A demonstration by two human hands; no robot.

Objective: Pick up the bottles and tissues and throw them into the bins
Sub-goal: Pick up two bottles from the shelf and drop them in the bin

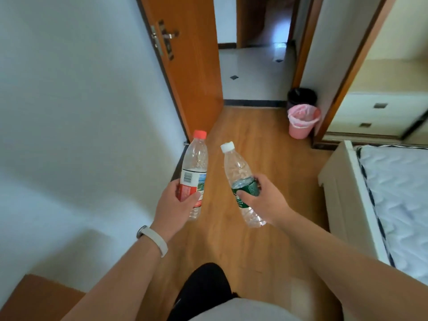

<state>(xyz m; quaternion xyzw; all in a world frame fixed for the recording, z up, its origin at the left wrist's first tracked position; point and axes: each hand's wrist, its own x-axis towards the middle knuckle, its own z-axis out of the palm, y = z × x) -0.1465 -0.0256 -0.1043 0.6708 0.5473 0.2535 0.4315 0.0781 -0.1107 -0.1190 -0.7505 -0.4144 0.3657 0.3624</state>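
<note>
I see two bins on the wooden floor (pixel 243 239) at its far right corner, beside the doorway. The pink bin (pixel 301 126) is lined with a pink bag, and from here I cannot tell what lies inside it. Just behind it, touching or nearly so, stands a black bin (pixel 301 96) with a dark liner; its inside is too dark to read.

Both bottles look empty, clear plastic with caps on. My left hand (pixel 173 205) is closed around the lower half of the red-capped bottle (pixel 195 163), thumb across its red and white label, the bottle upright with a slight lean to the right. My right hand (pixel 266 200) is wrapped around the green label of the white-capped bottle (pixel 236 167), fingers curled over the top of the label and thumb pressed on the front; this bottle tilts with its cap to the left, toward the other one. The two bottles are apart, held over the floor well short of the bins.

A white band (pixel 155 239) sits on my left wrist. The bed (pixel 393 193) runs along the floor's right edge, and the orange door (pixel 185 66) stands open on the left.
</note>
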